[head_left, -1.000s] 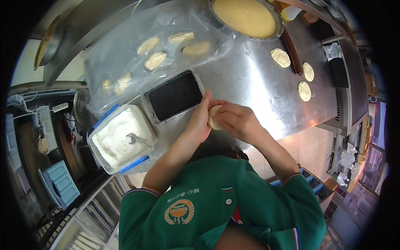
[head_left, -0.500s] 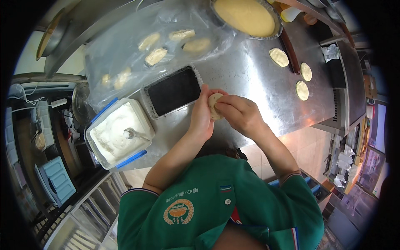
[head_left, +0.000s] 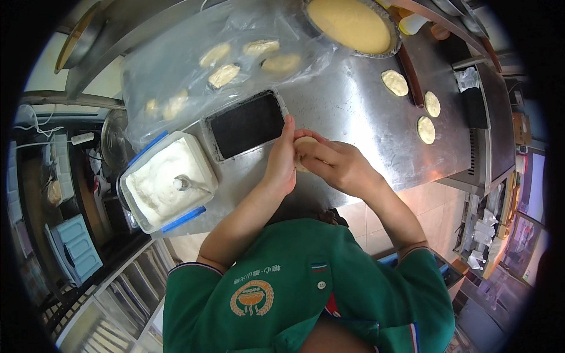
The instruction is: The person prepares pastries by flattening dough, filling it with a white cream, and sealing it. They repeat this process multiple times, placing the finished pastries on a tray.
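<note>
— Grey stainless-steel worktable (head_left: 338,112) across the middle of the frame. What are the hands doing?

— Just below centre, the left hand (head_left: 282,159) is cupped around a pale, flattened round of dough (head_left: 305,144), gripping it from the left. The right hand (head_left: 350,167) grasps it from the right, bent fingers over its face; they partly hide it.

— And nearby?

— Just beside the left hand, a rectangular container with black contents (head_left: 246,151). Left of that, a clear plastic tub with blue clips (head_left: 203,162) holds white powder (head_left: 153,185).

— Upper right?

— Three pale dough discs (head_left: 394,83) near a dark brown rod (head_left: 411,76).

— At the top?

— One large round basin (head_left: 366,55) of yellow batter-like liquid (head_left: 350,25).
</note>
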Available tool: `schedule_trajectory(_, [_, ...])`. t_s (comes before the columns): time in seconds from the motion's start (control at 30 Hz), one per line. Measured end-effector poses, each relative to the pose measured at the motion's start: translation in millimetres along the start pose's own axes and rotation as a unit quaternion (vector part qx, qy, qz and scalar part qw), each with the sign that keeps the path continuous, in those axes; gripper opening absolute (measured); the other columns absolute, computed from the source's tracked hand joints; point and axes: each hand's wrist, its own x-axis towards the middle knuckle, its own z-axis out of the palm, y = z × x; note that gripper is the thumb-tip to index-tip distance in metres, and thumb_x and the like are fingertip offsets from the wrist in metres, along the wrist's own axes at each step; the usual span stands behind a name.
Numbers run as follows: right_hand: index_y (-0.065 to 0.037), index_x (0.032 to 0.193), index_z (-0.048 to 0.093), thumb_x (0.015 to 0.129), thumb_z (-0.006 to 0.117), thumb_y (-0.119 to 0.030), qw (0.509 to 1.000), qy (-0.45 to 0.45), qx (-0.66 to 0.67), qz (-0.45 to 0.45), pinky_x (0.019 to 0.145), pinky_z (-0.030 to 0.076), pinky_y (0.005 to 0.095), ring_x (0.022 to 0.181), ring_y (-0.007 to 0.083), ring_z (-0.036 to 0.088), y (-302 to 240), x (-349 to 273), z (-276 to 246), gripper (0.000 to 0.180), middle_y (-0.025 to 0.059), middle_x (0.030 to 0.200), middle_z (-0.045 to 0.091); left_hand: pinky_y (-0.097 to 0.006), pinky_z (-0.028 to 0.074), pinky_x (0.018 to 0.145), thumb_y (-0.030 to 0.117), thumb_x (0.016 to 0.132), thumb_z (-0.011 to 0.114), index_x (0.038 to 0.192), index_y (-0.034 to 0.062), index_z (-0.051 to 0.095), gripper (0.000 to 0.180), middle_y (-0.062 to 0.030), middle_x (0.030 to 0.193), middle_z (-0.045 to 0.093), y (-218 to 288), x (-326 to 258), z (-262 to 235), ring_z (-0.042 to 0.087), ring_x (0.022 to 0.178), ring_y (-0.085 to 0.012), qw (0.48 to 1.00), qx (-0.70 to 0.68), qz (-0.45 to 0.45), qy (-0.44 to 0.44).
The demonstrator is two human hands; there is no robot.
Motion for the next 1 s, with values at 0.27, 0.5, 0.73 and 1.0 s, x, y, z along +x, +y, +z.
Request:
schedule_trajectory(0.27, [-0.001,0.092,0.066,0.074,0.071,0.005,0.944,0.113,0.140,0.277,0.062,0.053,0.0335,0.074,0.0278,0.064,-24,18,-18,0.019,0.0106,0.086,0.061,-0.034,0.049,0.085,0.057,0.101,0.026,0.100,0.0031,0.061,0.064,-0.0106,0.104,0.065,19,-22,38,0.062,0.093,-0.0181,0.978,-0.184,0.095,0.026])
schedule_trajectory(0.5, [-0.004,0.092,0.065,0.068,0.072,0.003,0.990,0.024,0.026,0.134,0.061,0.054,0.0337,0.073,0.0273,0.065,-20,6,-24,0.026,0.0095,0.086,0.060,-0.030,0.049,0.075,0.052,0.101,0.031,0.085,0.0051,0.061,0.058,-0.0064,0.086,0.063,1,-6,17,0.061,0.082,-0.0157,0.991,-0.121,0.061,-0.001])
schedule_trajectory(0.73, [-0.007,0.094,0.068,0.067,0.073,0.004,0.995,-0.036,0.037,0.082,0.056,0.053,0.0320,0.068,0.0233,0.065,-24,-2,-41,0.030,0.0077,0.087,0.063,-0.029,0.050,0.078,0.059,0.099,0.029,0.098,0.0046,0.062,0.063,-0.0058,0.096,0.064,24,-36,34,0.062,0.085,-0.0162,0.997,-0.038,-0.034,-0.058])
schedule_trajectory(1.0, [-0.008,0.094,0.066,0.061,0.070,0.000,0.997,-0.024,-0.055,0.056,0.056,0.053,0.0327,0.072,0.0269,0.065,-43,11,-44,0.034,0.0056,0.088,0.063,-0.031,0.050,0.083,0.055,0.101,0.031,0.108,0.0035,0.060,0.059,-0.0072,0.102,0.063,11,-30,17,0.061,0.095,-0.0165,0.996,-0.039,0.002,-0.081])
